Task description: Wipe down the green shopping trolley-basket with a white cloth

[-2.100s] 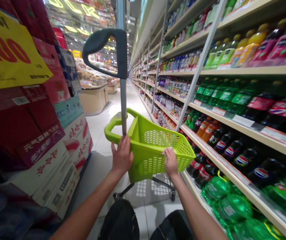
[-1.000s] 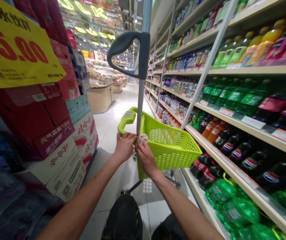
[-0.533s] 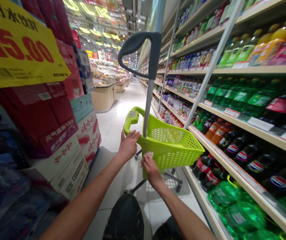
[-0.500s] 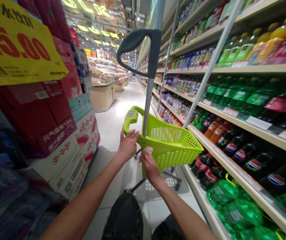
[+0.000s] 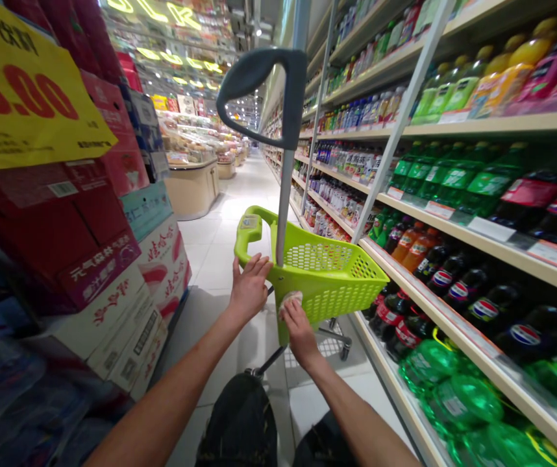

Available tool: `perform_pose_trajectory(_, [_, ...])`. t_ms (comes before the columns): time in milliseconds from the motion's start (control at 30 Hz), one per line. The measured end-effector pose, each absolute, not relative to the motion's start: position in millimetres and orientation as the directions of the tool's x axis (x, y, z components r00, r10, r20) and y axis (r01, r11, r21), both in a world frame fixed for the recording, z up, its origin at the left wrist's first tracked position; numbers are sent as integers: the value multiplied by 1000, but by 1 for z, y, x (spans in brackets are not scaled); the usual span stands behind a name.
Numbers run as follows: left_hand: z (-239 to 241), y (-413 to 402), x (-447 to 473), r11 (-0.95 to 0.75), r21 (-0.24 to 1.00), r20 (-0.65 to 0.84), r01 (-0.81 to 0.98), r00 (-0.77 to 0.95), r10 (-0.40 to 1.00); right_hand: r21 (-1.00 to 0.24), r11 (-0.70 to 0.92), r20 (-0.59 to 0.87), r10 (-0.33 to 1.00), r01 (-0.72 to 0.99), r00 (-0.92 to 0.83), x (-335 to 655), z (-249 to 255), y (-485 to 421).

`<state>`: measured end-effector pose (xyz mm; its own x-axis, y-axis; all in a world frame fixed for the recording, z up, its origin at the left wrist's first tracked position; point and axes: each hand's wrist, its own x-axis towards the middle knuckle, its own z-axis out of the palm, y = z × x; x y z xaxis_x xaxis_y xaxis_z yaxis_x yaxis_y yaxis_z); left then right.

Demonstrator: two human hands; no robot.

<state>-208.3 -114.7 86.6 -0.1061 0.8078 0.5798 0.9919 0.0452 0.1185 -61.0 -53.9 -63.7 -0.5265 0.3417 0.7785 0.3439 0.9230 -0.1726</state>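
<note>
A lime-green shopping cart (image 5: 327,298) with perforated basket walls stands in front of me, its grey pole and loop handle (image 5: 294,97) rising above it. My left hand (image 5: 252,285) holds the basket's near-left rim, fingers over the edge just below the green grip. Pinched in my right hand (image 5: 298,327) is a crumpled whitish cloth (image 5: 291,299), pressed against the basket's outer side near the corner. The palm hides part of the cloth. Both my knees show at the bottom of the view.
On the right, shelves (image 5: 454,211) of drink bottles run along the aisle, close to the basket's far end. Stacked drink cartons (image 5: 113,311) stand on the left below a yellow price sign (image 5: 35,97). A display counter (image 5: 193,188) is farther down the tiled floor (image 5: 205,250).
The view has shifted slightly, moving the scene left. My right hand and the cloth have slid slightly right along the basket's side; my left hand keeps its place on the rim.
</note>
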Motion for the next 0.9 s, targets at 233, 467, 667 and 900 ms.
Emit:
perform_pose_trajectory(233, [86, -115, -200, 53, 124, 585, 991, -116, 803, -203, 924, 813, 344, 325, -470, -87, -20, -50])
perform_pose_trajectory(467, [85, -117, -198, 41, 100, 583, 994, -92, 807, -118, 935, 791, 292, 335, -537, -50, -98, -57])
perform_pose_trajectory(667, [83, -121, -188, 33, 113, 617, 993, -96, 781, -171, 926, 855, 309, 336, -417, -65, -34, -58])
perform_pose_trajectory(900, [87, -128, -186, -40, 128, 619, 991, -48, 784, -142, 952, 869, 251, 272, -426, -64, -36, -62])
